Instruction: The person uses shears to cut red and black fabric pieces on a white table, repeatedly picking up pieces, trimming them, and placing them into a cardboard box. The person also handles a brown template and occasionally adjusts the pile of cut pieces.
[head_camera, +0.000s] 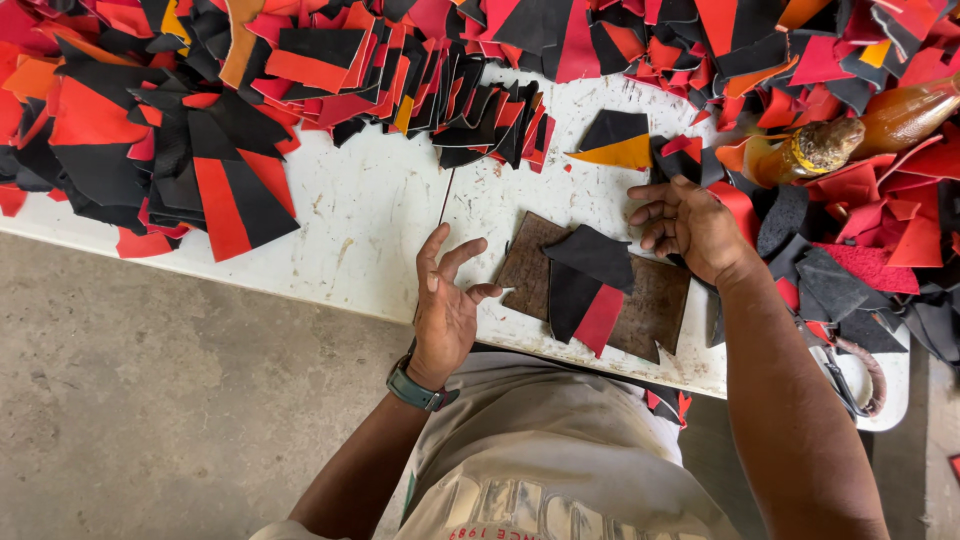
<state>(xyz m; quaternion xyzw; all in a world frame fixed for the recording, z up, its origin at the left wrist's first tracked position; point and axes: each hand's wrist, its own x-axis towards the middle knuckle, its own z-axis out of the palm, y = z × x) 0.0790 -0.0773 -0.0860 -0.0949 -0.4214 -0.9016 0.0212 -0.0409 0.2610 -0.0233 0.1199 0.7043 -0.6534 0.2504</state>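
Observation:
My left hand (446, 300) hovers open, fingers spread, just left of a brown board (655, 300) lying on the white table (370, 215). On the board rests a joined black and red leather piece (588, 280). My right hand (690, 225) sits at the board's upper right corner with fingers curled loosely and nothing in it. A black and orange triangular piece (615, 140) lies beyond the board.
Heaps of red, black and orange leather cut-outs (200, 110) cover the table's far side and right end. An amber glue bottle (860, 130) lies on the right heap. Scissors with a wrapped handle (850, 370) lie at the right edge. Concrete floor (150, 400) lies to the left.

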